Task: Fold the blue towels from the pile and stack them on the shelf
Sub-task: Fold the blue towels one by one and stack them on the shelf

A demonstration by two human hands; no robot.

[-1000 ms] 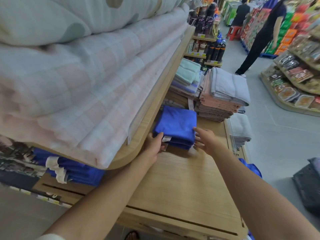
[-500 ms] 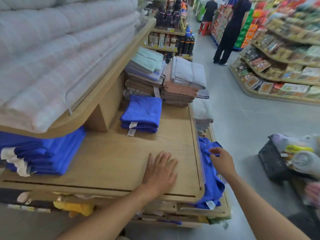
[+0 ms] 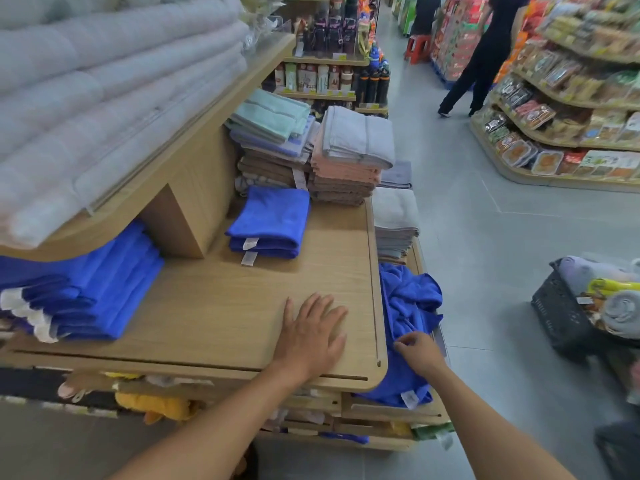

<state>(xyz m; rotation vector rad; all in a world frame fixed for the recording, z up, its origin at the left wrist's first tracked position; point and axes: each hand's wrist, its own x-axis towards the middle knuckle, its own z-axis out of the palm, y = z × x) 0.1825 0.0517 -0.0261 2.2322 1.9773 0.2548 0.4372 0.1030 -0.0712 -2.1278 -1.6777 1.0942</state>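
A small stack of folded blue towels [image 3: 272,221] sits at the back of the wooden shelf [image 3: 225,306], white tags facing me. A bigger stack of folded blue towels [image 3: 93,285] lies at the shelf's left under the upper board. A crumpled pile of blue towels [image 3: 408,317] hangs over a lower ledge past the shelf's right edge. My left hand [image 3: 313,336] rests flat, fingers spread, on the shelf near its front right corner. My right hand [image 3: 417,349] pinches the blue fabric of the pile.
Stacks of mint, grey, pink and brown towels [image 3: 341,157] stand behind the blue stack. Thick quilts [image 3: 104,91] fill the upper board. A dark basket [image 3: 568,313] of rolled cloths sits on the floor at right. A person [image 3: 485,53] walks in the aisle.
Both hands left the small folded blue stack and drew back toward me. The left hand settled flat on the shelf; the right moved down onto the crumpled blue pile and closed on its fabric.
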